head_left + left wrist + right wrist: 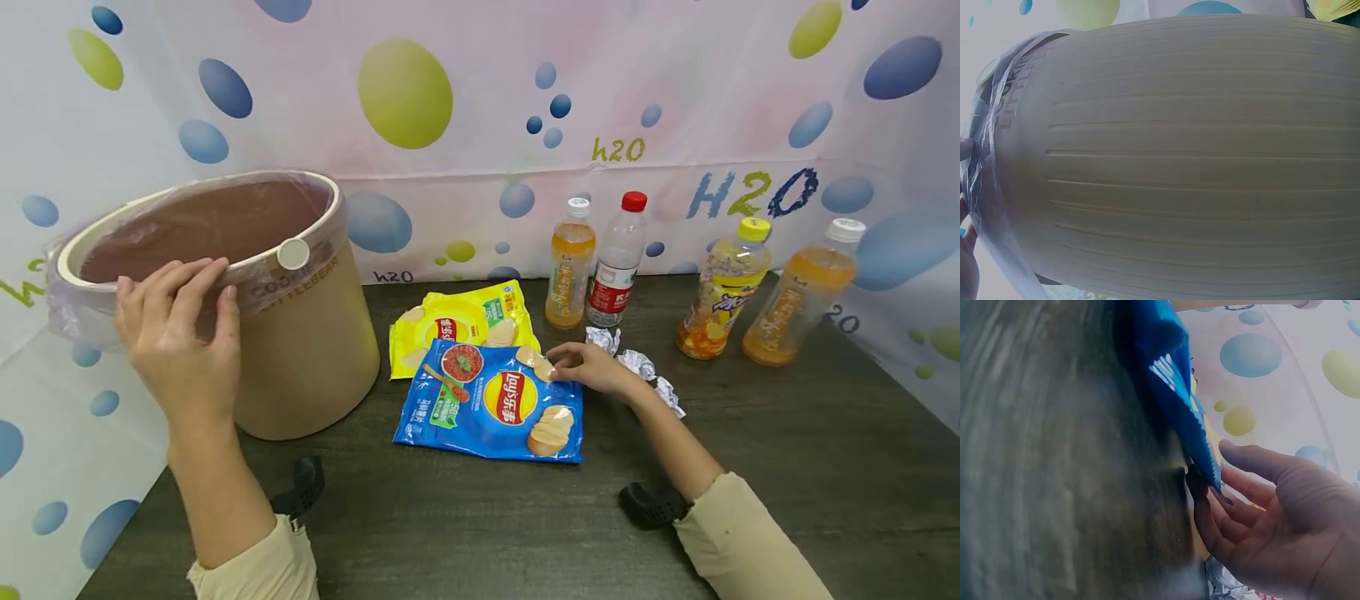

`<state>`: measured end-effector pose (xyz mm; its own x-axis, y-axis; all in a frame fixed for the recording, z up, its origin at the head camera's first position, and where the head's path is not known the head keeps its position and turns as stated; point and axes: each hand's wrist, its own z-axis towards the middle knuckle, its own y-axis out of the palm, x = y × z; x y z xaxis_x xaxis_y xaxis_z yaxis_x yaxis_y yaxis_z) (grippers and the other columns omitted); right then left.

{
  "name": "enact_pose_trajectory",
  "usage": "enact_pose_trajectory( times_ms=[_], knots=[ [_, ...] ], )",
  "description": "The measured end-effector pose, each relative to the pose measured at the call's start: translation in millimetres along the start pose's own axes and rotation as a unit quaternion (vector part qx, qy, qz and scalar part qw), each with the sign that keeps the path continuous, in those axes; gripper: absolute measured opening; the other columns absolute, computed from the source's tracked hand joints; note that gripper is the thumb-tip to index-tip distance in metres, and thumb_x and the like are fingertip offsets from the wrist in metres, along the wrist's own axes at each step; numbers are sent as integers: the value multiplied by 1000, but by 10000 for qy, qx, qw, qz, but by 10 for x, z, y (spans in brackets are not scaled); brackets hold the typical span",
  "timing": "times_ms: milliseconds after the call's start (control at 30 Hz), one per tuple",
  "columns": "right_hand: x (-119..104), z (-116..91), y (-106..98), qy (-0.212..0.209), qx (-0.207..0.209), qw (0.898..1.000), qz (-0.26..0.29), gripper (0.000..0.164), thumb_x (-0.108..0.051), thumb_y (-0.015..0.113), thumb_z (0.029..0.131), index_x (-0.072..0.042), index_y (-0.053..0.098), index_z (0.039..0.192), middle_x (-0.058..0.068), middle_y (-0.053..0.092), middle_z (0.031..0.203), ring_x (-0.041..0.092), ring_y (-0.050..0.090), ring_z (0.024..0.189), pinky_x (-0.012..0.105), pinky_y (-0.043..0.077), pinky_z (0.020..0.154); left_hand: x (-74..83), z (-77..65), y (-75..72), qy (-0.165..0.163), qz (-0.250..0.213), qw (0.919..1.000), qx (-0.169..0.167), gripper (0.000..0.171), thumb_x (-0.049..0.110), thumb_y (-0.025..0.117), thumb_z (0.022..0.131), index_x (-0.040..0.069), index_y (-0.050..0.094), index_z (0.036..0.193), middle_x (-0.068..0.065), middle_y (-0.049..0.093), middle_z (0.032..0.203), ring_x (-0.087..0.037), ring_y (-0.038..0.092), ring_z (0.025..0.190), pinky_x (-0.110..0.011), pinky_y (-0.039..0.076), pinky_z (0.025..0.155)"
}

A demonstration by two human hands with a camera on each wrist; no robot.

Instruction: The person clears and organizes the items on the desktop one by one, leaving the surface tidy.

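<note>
At the left stands a beige trash bin (322, 350) lined with a thin translucent plastic bag (296, 196). My left hand (180, 333) grips its near rim, fingers over the edge. The bin's ribbed wall (1204, 169) fills the left wrist view, where only bits of fingers show. A blue Lay's chip bag (468, 417) lies in front of a yellow chip bag (465, 312), partly covering it. With my right hand (596, 367) I pinch the blue bag's upper right corner. In the right wrist view, the thumb and fingers lie either side of that blue corner (1200, 447).
Several crumpled white paper balls (637, 364) lie just behind the right forearm. At the back stand an orange drink bottle (567, 271) and a red-capped bottle (618, 258). Farther right are a yellow-capped bottle (723, 292) and another orange drink bottle (802, 296). A patterned cloth backs the dark table (480, 525).
</note>
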<state>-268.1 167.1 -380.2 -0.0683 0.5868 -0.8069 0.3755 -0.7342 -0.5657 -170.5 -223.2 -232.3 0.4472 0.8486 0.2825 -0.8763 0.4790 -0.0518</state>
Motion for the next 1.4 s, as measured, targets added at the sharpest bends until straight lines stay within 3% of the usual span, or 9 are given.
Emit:
enact_pose_trajectory(
  times_ms=[433,700,900,1100,1267,1400],
  knots=[
    [7,-7,12,184,-80,9998,86,44,-9,59,87,4,48,127,11,59,91,23,53,82,33,46,75,18,-13,18,-51,18,9999,122,12,3,66,82,-2,71,92,-19,63,91,-34,52,99,-36,18,106],
    [3,-10,-3,385,35,9992,70,34,-10,55,86,7,54,115,12,56,93,24,49,84,32,42,74,21,-16,37,-64,-38,9997,231,11,1,67,81,-4,71,90,-21,63,88,-35,55,94,-36,15,108],
    [-20,-39,-28,678,199,9960,540,28,-11,52,88,7,53,110,13,54,96,25,46,85,30,39,70,40,-10,45,-121,-76,9996,250,11,0,67,80,-4,71,89,-22,63,88,-36,55,93,-35,15,108],
    [-45,-48,-33,1029,352,9892,978,23,-11,52,88,4,52,106,11,53,94,22,46,84,27,41,67,-53,-16,40,-107,13,9998,164,14,8,67,83,-1,72,92,-19,64,90,-32,55,95,-35,14,108],
    [-41,-59,-40,1219,81,9865,1088,15,-11,53,87,1,52,96,10,53,91,22,47,85,31,46,74,-71,-17,60,-40,-27,9998,195,14,12,68,82,2,73,91,-18,65,89,-32,55,95,-36,15,107],
    [-53,-62,-47,1273,-192,9871,953,27,-20,55,89,3,54,104,12,55,97,23,51,87,34,48,79,-47,-16,76,-7,29,9999,170,15,14,67,83,2,73,90,-17,65,89,-32,55,94,-36,15,107]
  ],
)
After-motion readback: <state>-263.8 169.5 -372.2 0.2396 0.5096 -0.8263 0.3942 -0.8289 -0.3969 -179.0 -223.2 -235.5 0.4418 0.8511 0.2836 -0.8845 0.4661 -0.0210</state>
